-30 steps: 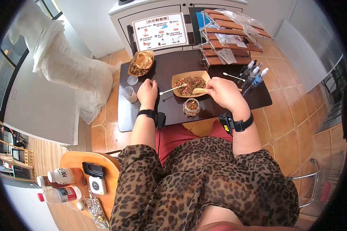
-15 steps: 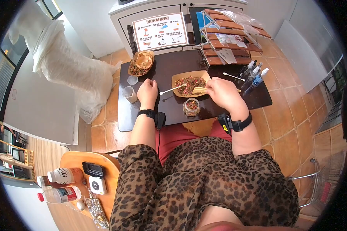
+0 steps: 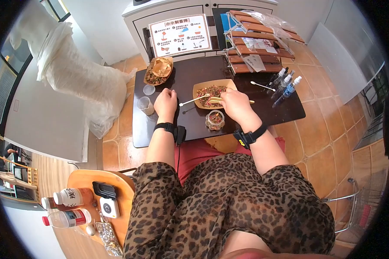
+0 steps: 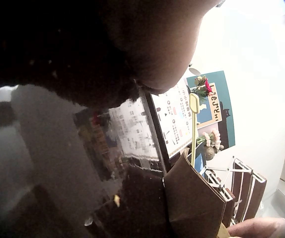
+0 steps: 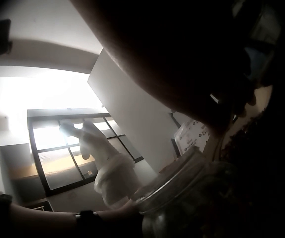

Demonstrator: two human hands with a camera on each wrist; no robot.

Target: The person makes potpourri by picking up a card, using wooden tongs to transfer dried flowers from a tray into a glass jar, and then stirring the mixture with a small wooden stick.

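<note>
In the head view my right hand [image 3: 237,105] pinches light wooden tongs [image 3: 217,100], whose tips lie in the dried mix of a paper tray [image 3: 199,102]. A small spoon [image 3: 194,99] rests across that tray's left side. Just in front stands a glass jar [image 3: 215,121] with some mix inside. My left hand [image 3: 165,103] rests on the dark table [image 3: 190,129] with curled fingers, holding nothing visible, between the tray and a clear plastic cup [image 3: 145,105]. The left wrist view shows the tray's side [image 4: 194,198] close by; the right wrist view shows the jar [image 5: 170,186], dim.
A second paper tray [image 3: 157,77] stands at the back left, near a small clear lid [image 3: 148,90]. Spray bottles [image 3: 287,86] and another spoon [image 3: 262,86] lie at the right. Folded slatted furniture [image 3: 255,43] and an instruction sign [image 3: 179,35] are behind.
My right hand has moved left and slightly forward with the tongs, further over the tray. The forearm has swung left too. My left hand has stayed in place.
</note>
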